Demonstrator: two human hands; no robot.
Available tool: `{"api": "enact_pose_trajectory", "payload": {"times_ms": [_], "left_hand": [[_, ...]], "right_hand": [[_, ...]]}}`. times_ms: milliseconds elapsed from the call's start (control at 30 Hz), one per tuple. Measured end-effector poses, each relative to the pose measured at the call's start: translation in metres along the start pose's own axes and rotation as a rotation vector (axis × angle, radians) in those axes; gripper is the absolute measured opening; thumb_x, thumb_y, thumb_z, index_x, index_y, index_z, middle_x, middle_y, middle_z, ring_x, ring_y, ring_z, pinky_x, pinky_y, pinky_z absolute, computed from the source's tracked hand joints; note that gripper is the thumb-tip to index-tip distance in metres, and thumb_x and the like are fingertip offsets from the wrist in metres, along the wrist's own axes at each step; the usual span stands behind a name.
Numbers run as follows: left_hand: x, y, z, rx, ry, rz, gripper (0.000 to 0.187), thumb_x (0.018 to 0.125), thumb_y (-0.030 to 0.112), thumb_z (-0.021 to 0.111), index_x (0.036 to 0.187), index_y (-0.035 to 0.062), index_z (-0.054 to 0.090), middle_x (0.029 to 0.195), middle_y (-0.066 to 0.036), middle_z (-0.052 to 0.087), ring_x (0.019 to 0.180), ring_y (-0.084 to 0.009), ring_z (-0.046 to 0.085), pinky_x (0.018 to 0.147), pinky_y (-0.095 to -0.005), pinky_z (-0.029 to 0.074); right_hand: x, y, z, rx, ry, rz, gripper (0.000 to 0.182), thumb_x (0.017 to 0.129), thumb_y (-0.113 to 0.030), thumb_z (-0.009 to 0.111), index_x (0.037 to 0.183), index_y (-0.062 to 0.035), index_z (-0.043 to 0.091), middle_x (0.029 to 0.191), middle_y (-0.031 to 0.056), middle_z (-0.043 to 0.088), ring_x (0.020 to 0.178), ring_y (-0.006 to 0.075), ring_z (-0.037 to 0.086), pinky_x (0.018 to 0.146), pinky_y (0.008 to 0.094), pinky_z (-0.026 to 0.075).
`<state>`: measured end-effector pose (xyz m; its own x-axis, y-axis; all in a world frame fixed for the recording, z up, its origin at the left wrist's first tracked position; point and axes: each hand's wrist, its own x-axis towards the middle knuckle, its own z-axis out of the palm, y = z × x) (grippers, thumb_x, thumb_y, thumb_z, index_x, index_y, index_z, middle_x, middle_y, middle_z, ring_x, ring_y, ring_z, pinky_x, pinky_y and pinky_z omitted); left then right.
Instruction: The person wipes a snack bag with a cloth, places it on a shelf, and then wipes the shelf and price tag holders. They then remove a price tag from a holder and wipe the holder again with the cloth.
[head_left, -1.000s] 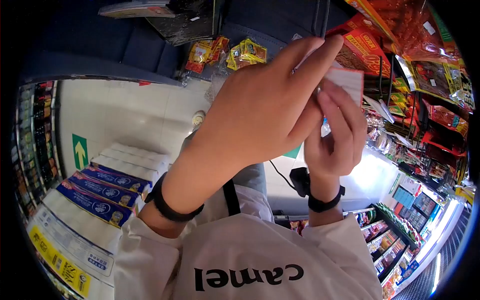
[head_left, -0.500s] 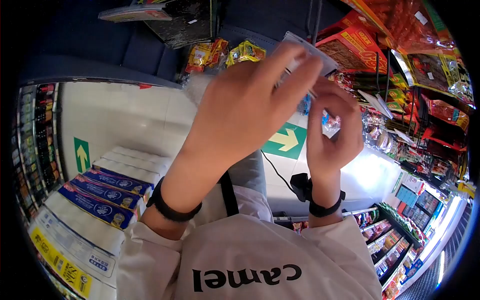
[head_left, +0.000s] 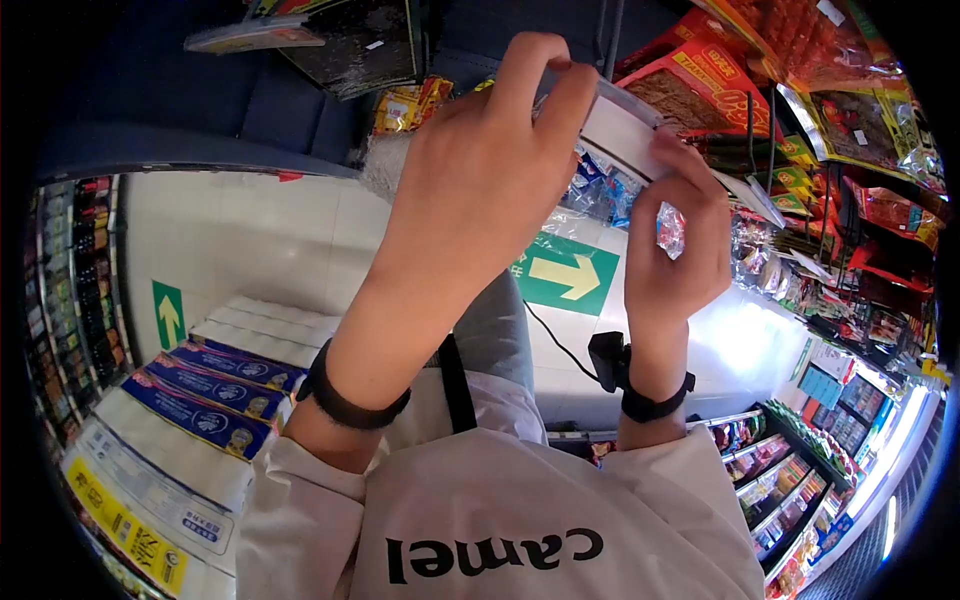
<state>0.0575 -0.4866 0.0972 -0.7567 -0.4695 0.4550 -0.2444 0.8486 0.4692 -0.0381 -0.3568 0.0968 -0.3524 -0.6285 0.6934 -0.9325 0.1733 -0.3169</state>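
Note:
A clear plastic price-tag holder with a white insert (head_left: 622,130) spans the gap between my hands, slightly tilted. My left hand (head_left: 490,185), seen from the back, has bent fingers closed at the holder's left end. At its right end, my right hand (head_left: 680,240) pinches with thumb and fingers curled into a ring. A greyish fuzzy piece (head_left: 385,165) shows beside my left hand; whether that hand holds it is hidden. Blue packets in clear wrap (head_left: 600,185) hang just below the holder.
Red snack bags (head_left: 700,85) hang on metal hooks (head_left: 750,130) at the right. Small yellow packets (head_left: 397,108) lie beyond my left hand. White packs with blue bands (head_left: 205,400) are stacked lower left. A green arrow sign (head_left: 570,275) marks the floor.
My left hand has shifted a little left and up. My hands are farther apart, and more of the holder's white insert and the blue packets shows between them.

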Motion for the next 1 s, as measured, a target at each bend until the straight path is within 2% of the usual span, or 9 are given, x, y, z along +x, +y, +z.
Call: {"api": "enact_pose_trajectory", "payload": {"times_ms": [200, 300, 400, 500, 700, 800, 867, 933, 1000], "left_hand": [[-0.003, -0.003, -0.002, -0.026, -0.021, 0.025, 0.042, 0.074, 0.006, 0.062, 0.115, 0.0118, 0.053, 0.116, -0.005, 0.048, 0.075, -0.0236, 0.063, 0.062, -0.0345, 0.053], [-0.004, -0.005, -0.001, -0.037, 0.012, 0.011, 0.042, 0.075, 0.006, 0.062, 0.115, 0.013, 0.053, 0.115, -0.006, 0.048, 0.075, -0.0256, 0.063, 0.063, -0.0357, 0.053], [-0.002, -0.004, -0.002, -0.041, 0.001, -0.054, 0.041, 0.076, 0.005, 0.061, 0.115, 0.0142, 0.053, 0.113, -0.007, 0.049, 0.075, -0.0277, 0.063, 0.065, -0.0378, 0.052], [0.001, -0.002, -0.005, -0.04, -0.03, -0.073, 0.039, 0.076, 0.005, 0.06, 0.114, 0.0147, 0.053, 0.111, -0.008, 0.049, 0.075, -0.0289, 0.063, 0.066, -0.0397, 0.052], [0.01, 0.008, -0.014, -0.055, -0.133, -0.083, 0.032, 0.078, 0.006, 0.059, 0.108, 0.013, 0.053, 0.109, -0.01, 0.049, 0.075, -0.0304, 0.062, 0.065, -0.0412, 0.052], [0.011, 0.008, -0.013, 0.068, -0.158, -0.069, 0.029, 0.078, 0.006, 0.059, 0.105, 0.012, 0.053, 0.109, -0.01, 0.048, 0.074, -0.0311, 0.062, 0.065, -0.0414, 0.052], [0.011, 0.013, -0.012, -0.098, -0.141, -0.264, 0.028, 0.077, 0.006, 0.06, 0.104, 0.0113, 0.052, 0.109, -0.011, 0.048, 0.075, -0.032, 0.062, 0.066, -0.0418, 0.051], [0.003, 0.004, -0.005, -0.089, -0.075, -0.181, 0.029, 0.077, 0.006, 0.06, 0.104, 0.0114, 0.052, 0.11, -0.011, 0.048, 0.076, -0.0327, 0.062, 0.067, -0.042, 0.051], [-0.001, -0.002, 0.001, -0.079, -0.009, -0.097, 0.029, 0.077, 0.005, 0.06, 0.104, 0.0115, 0.053, 0.111, -0.011, 0.048, 0.077, -0.0334, 0.062, 0.067, -0.0421, 0.051]], "right_hand": [[0.001, 0.003, -0.004, 0.032, 0.068, 0.112, 0.015, 0.07, 0.012, 0.062, 0.078, 0.0005, 0.056, 0.097, 0.0148, 0.065, 0.095, 0.0284, 0.064, 0.085, 0.0362, 0.049], [0.003, 0.004, -0.008, -0.016, 0.028, 0.071, 0.016, 0.076, 0.015, 0.057, 0.082, 0.0017, 0.05, 0.1, 0.0175, 0.065, 0.097, 0.0259, 0.064, 0.084, 0.0322, 0.05], [0.003, 0.007, -0.007, 0.032, 0.05, 0.085, 0.016, 0.077, 0.015, 0.056, 0.083, 0.0024, 0.05, 0.1, 0.019, 0.064, 0.096, 0.0258, 0.064, 0.084, 0.0317, 0.05], [0.003, 0.01, -0.003, 0.154, 0.121, 0.126, 0.014, 0.075, 0.011, 0.061, 0.083, 0.0011, 0.056, 0.095, 0.0141, 0.066, 0.088, 0.0263, 0.065, 0.082, 0.033, 0.049], [0.011, 0.014, 0.003, 0.21, 0.096, 0.061, 0.016, 0.074, 0.01, 0.062, 0.085, 0.0003, 0.057, 0.091, 0.0131, 0.067, 0.086, 0.0247, 0.065, 0.08, 0.0309, 0.049], [0.013, 0.016, 0.007, 0.171, 0.097, 0.021, 0.017, 0.073, 0.01, 0.062, 0.085, -0.0002, 0.057, 0.09, 0.0129, 0.067, 0.084, 0.0241, 0.065, 0.078, 0.0299, 0.049], [0.016, 0.015, 0.005, 0.136, 0.07, 0.028, 0.016, 0.076, 0.011, 0.061, 0.087, 0.0005, 0.055, 0.092, 0.0143, 0.067, 0.086, 0.0214, 0.064, 0.08, 0.0283, 0.048], [0.017, 0.015, 0.007, 0.1, 0.044, 0.035, 0.016, 0.08, 0.012, 0.059, 0.09, 0.0011, 0.053, 0.094, 0.0157, 0.066, 0.088, 0.0187, 0.063, 0.081, 0.0268, 0.047], [0.018, 0.017, 0.013, 0.135, 0.152, 0.07, 0.015, 0.075, 0.009, 0.063, 0.086, -0.0004, 0.057, 0.088, 0.0118, 0.067, 0.08, 0.0227, 0.064, 0.076, 0.0292, 0.049]]}}
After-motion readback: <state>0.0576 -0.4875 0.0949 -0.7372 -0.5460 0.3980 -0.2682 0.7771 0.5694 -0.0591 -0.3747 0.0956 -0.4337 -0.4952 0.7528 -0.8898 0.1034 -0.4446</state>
